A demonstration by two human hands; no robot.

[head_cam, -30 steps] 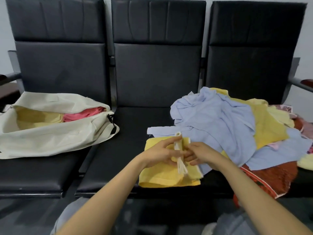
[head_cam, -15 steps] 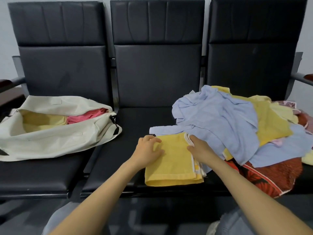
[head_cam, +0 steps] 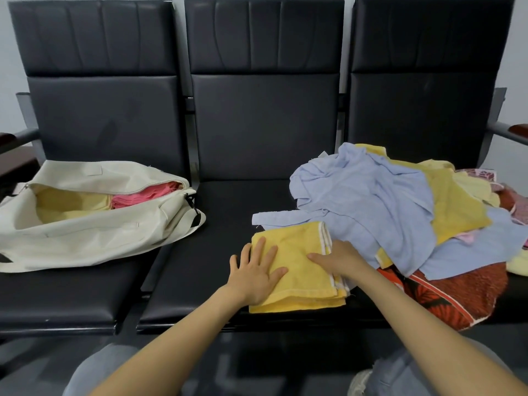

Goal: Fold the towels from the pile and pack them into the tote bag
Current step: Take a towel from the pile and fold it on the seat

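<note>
Seats: a row of three black padded seats (head_cam: 228, 212) carried everything, with a wood-capped armrest (head_cam: 514, 132) at the far right.
Pile: the unfolded towels (head_cam: 400, 218) lay heaped over the right seat and spilled onto the right part of the middle seat.
Top of pile: a crumpled light blue towel (head_cam: 363, 201) lay uppermost, over a mustard yellow towel (head_cam: 454, 207).
Bottom of pile: a red patterned towel (head_cam: 463, 295) hung over the front edge of the seat.
Tote bag: the cream tote bag (head_cam: 85, 238) lay on its side on the left seat, its zip mouth gaping, well apart from the pile.
In the bag: a pale yellow towel (head_cam: 71, 204) lay to the left and a pink towel (head_cam: 143, 192) just beside it to the right.
Folded towel: a yellow towel (head_cam: 297, 241) lay folded into a rectangle on the front of the middle seat, its far right edge touching the light blue towel.
Left hand: the left hand (head_cam: 254, 275) pressed palm down on the folded towel's left edge, its grip spread flat with fingers apart, clasping nothing.
Right hand: the right hand (head_cam: 340, 260) rested palm down on the towel's right edge, thumb stretched leftward, its grip flat and holding nothing.
</note>
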